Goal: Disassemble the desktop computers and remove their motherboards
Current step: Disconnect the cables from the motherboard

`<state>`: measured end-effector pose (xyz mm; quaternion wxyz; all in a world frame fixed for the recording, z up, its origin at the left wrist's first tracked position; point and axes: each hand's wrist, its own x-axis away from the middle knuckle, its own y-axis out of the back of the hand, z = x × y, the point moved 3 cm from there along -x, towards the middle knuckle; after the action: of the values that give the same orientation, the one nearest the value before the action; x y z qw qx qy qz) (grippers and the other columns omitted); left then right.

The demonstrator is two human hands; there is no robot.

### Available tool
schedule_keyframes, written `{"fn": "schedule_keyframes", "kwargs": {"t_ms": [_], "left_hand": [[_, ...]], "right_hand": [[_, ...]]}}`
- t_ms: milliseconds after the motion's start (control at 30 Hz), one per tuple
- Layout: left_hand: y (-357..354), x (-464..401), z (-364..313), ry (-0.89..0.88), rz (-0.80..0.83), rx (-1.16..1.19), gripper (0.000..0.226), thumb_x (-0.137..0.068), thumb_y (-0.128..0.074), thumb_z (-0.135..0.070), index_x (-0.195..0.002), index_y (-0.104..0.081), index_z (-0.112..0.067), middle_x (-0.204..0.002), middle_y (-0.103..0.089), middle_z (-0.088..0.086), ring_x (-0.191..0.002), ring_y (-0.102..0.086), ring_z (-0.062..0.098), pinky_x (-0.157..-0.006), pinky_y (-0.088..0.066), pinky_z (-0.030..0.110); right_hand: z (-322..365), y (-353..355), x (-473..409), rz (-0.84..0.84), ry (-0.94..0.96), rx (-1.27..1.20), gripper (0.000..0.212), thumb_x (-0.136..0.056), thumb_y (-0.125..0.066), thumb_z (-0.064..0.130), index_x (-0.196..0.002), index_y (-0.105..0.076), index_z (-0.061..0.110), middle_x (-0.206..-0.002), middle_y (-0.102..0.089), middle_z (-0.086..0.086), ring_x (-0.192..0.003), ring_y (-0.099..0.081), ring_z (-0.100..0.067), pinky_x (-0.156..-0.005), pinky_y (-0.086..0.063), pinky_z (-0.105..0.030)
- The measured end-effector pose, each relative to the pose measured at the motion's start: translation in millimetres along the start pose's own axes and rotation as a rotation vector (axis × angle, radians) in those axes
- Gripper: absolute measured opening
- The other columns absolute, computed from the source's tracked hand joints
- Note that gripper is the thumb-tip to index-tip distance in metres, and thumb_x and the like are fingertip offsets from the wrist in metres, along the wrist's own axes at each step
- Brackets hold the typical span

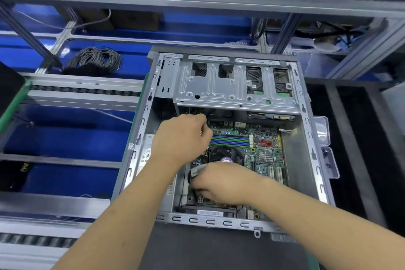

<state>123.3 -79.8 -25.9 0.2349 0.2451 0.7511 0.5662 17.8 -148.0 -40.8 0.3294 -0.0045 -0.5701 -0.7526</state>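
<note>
An open grey desktop case (304, 160) lies on its side in front of me. Its green motherboard (265, 153) sits inside, with blue and green memory slots and a black CPU fan (225, 154). My left hand (182, 138) reaches in at the board's upper left with its fingers curled round thin cables there. My right hand (219, 182) lies lower, below the fan, and pinches a white cable connector (197, 171) with black wires. A metal drive cage (230, 85) spans the far end of the case.
The power supply (145, 155) lies along the case's left wall under my left arm. A clear plastic parts box (326, 144) stands right of the case. A coil of grey cable (96, 58) lies far left. Conveyor rails (83, 92) run on the left.
</note>
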Motion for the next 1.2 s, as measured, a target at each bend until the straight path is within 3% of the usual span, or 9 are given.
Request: {"fn": "schedule_keyframes", "kwargs": {"t_ms": [167,333,600,667,733,800,900,1067,1200], "left_hand": [[1.5,-4.0,-0.7,0.003,-0.036,0.045,0.022,-0.089,-0.044,-0.034,-0.073,-0.051,-0.021,-0.062,-0.055,-0.004,-0.057,-0.051,0.022,-0.053,-0.045,0.033],[-0.4,-6.6,3.3,0.001,-0.080,0.058,0.023,-0.087,-0.042,-0.038,-0.072,-0.051,-0.023,-0.065,-0.057,-0.006,-0.062,-0.053,0.021,-0.054,-0.035,0.031],[9.2,-3.3,0.1,-0.020,-0.171,0.041,0.022,-0.090,-0.047,-0.032,-0.074,-0.055,-0.020,-0.061,-0.057,-0.004,-0.058,-0.053,0.023,-0.051,-0.037,0.030],[12.7,1.8,-2.6,-0.042,-0.196,0.006,0.023,-0.091,-0.049,-0.029,-0.072,-0.055,-0.018,-0.058,-0.054,-0.004,-0.056,-0.052,0.023,-0.050,-0.035,0.029],[13.5,9.6,-4.3,-0.082,-0.197,-0.054,0.023,-0.091,-0.051,-0.027,-0.071,-0.056,-0.015,-0.059,-0.054,-0.002,-0.060,-0.052,0.024,-0.055,-0.034,0.031],[11.8,19.9,-5.5,-0.093,-0.153,-0.120,0.022,-0.092,-0.051,-0.028,-0.078,-0.061,-0.016,-0.069,-0.058,-0.001,-0.071,-0.053,0.026,-0.064,-0.037,0.034],[10.6,34.9,-5.8,-0.053,-0.140,-0.134,0.027,-0.094,-0.051,-0.033,-0.107,-0.070,-0.020,-0.094,-0.067,0.001,-0.092,-0.059,0.027,-0.080,-0.044,0.039],[9.9,47.5,-13.1,-0.004,-0.125,-0.134,0.034,-0.092,-0.055,-0.035,-0.118,-0.068,-0.017,-0.110,-0.068,0.001,-0.103,-0.058,0.026,-0.084,-0.048,0.040],[18.8,50.3,-14.1,0.073,-0.146,-0.030,0.022,-0.089,-0.057,-0.032,-0.097,-0.069,-0.015,-0.087,-0.068,0.001,-0.082,-0.060,0.025,-0.076,-0.051,0.039]], "right_hand": [[-36.0,3.6,39.4,-0.562,-0.258,0.014,0.032,-0.092,-0.059,0.047,-0.111,-0.071,0.024,-0.099,-0.062,0.007,-0.094,-0.056,-0.017,-0.071,-0.055,-0.035],[-56.4,-10.9,37.4,-0.319,-0.447,-0.071,0.080,-0.082,-0.049,0.076,-0.148,-0.041,0.031,-0.139,-0.042,0.004,-0.124,-0.034,-0.021,-0.105,-0.038,-0.043],[-38.6,7.6,43.3,-0.399,-0.469,0.130,0.048,-0.101,-0.040,0.056,-0.122,-0.065,0.021,-0.119,-0.058,0.000,-0.114,-0.050,-0.023,-0.093,-0.043,-0.041],[-26.9,20.2,59.1,-0.584,-0.432,0.199,0.042,-0.104,-0.036,0.047,-0.090,-0.068,0.024,-0.088,-0.061,0.005,-0.089,-0.054,-0.020,-0.082,-0.042,-0.039],[-24.0,31.6,94.3,-0.906,-0.448,0.115,0.042,-0.103,-0.038,0.039,-0.062,-0.042,0.031,-0.060,-0.043,0.009,-0.063,-0.043,-0.010,-0.067,-0.038,-0.033],[-40.7,28.4,148.9,-1.259,-0.574,-0.072,0.044,-0.102,-0.041,0.032,-0.060,-0.025,0.031,-0.054,-0.034,0.007,-0.054,-0.035,-0.008,-0.055,-0.027,-0.027],[-75.5,-12.2,227.7,-1.498,-0.936,-0.319,0.046,-0.101,-0.044,0.029,-0.059,-0.038,0.012,-0.054,-0.047,-0.002,-0.052,-0.039,-0.017,-0.055,-0.034,-0.035],[-101.6,-113.3,282.3,-1.429,-1.360,-0.535,0.049,-0.098,-0.041,0.034,-0.059,-0.039,0.005,-0.051,-0.045,-0.006,-0.056,-0.043,-0.030,-0.057,-0.040,-0.041],[-123.2,-179.7,272.3,-0.959,-1.450,-0.588,0.039,-0.099,-0.049,0.023,-0.066,-0.056,0.005,-0.065,-0.057,-0.009,-0.074,-0.057,-0.037,-0.061,-0.040,-0.039]]}}
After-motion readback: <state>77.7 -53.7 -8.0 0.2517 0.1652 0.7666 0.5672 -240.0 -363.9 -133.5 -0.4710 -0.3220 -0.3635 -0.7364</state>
